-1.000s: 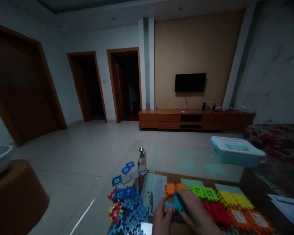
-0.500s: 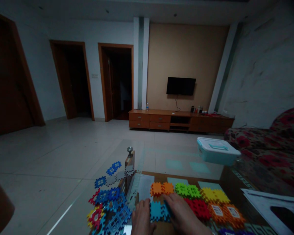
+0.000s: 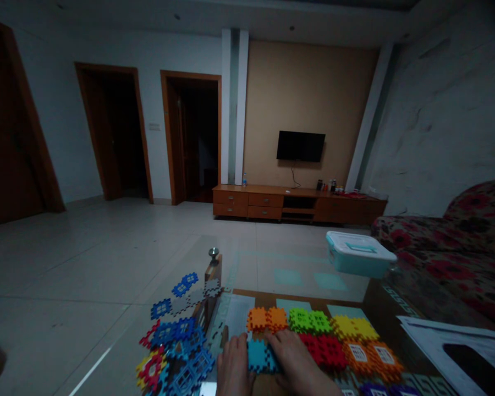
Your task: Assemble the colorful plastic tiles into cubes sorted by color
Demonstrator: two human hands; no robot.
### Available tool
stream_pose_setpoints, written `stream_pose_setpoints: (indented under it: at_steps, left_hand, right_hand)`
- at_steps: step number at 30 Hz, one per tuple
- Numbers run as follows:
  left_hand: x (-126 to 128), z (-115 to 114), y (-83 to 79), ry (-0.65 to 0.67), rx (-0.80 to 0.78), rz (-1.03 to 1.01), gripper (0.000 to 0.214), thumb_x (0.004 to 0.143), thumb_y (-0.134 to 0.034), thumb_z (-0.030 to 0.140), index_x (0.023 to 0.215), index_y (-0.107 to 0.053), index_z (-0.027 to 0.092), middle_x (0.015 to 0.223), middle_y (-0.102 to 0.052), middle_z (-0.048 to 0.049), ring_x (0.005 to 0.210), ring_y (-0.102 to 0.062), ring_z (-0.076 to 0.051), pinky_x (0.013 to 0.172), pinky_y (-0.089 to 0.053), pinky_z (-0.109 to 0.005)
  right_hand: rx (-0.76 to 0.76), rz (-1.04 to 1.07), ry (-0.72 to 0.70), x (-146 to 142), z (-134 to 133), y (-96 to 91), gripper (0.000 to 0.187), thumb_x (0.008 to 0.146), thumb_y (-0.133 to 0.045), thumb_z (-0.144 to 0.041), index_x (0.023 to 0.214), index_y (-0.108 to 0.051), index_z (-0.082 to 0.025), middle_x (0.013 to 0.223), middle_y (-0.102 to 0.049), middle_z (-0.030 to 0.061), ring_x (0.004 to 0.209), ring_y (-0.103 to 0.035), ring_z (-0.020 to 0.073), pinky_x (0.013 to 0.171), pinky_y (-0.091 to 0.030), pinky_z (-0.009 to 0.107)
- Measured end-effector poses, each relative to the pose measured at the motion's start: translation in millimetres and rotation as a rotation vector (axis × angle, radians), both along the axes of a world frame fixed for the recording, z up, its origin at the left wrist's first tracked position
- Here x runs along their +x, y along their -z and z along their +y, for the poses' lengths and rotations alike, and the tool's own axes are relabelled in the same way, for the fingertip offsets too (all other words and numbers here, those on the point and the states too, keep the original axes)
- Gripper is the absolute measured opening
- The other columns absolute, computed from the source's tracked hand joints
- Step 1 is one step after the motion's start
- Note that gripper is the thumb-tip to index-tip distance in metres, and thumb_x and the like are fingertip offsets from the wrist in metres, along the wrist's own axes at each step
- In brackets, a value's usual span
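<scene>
My left hand (image 3: 232,366) and my right hand (image 3: 297,366) rest at the bottom of the view on a glass table (image 3: 247,264). Both press flat beside a blue toothed puzzle tile (image 3: 259,355), one on each side, fingers stretched out. The tile lies in a joined row with orange tiles (image 3: 267,319), green tiles (image 3: 309,320), yellow tiles (image 3: 353,328) and red tiles (image 3: 324,348). Orange tiles with white squares (image 3: 371,355) lie further right.
A loose heap of blue, red and yellow tiles (image 3: 175,346) lies left of my hands. A lidded teal box (image 3: 358,253) stands at the table's far right. White papers (image 3: 454,341) lie at the right. A floral sofa (image 3: 457,242) is beyond, a TV cabinet (image 3: 297,203) far off.
The view has swung right and slightly down. My hands spread apart from gripping the blue tile and now lie flatter on either side of it.
</scene>
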State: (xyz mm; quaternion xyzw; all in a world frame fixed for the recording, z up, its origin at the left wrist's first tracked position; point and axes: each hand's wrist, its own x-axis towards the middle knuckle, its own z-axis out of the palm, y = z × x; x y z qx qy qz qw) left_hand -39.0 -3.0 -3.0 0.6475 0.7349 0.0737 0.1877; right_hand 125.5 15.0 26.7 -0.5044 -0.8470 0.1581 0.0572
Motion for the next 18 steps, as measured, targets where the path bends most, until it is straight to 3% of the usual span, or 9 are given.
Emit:
stream_pose_setpoints:
  at_steps: [11, 16, 18]
  left_hand:
    - [5.1, -3.9, -5.6, -0.022, 0.068, -0.035, 0.062, 0.072, -0.051, 0.005, 0.132, -0.045, 0.019, 0.138, -0.049, -0.0108, 0.13, -0.039, -0.026, 0.103, -0.03, -0.037]
    - [5.3, -5.8, -12.6, -0.061, 0.09, -0.073, 0.061, 0.068, -0.057, 0.006, 0.127, -0.05, 0.019, 0.134, -0.051, -0.0102, 0.127, -0.04, -0.027, 0.102, -0.031, -0.036]
    - [-0.3, -8.7, -19.0, -0.073, 0.114, -0.088, 0.06, 0.067, -0.058, 0.005, 0.125, -0.051, 0.02, 0.131, -0.052, -0.009, 0.126, -0.041, -0.026, 0.102, -0.031, -0.034]
  right_hand:
    - [-0.001, -0.002, 0.016, 3.8, 6.5, 10.3, 0.067, 0.064, -0.054, -0.01, 0.129, -0.053, -0.022, 0.124, -0.058, 0.012, 0.114, -0.05, 0.0284, 0.098, -0.036, 0.036]
    - [0.026, -0.031, 0.037, -0.1, 3.0, 2.6, 0.072, 0.061, -0.06, -0.008, 0.13, -0.052, -0.025, 0.124, -0.059, 0.011, 0.115, -0.05, 0.0304, 0.098, -0.036, 0.038]
    - [0.052, -0.026, 0.057, -8.5, -0.7, -0.3, 0.063, 0.064, -0.06, -0.009, 0.125, -0.057, -0.024, 0.123, -0.06, 0.0108, 0.115, -0.051, 0.0308, 0.098, -0.037, 0.039]
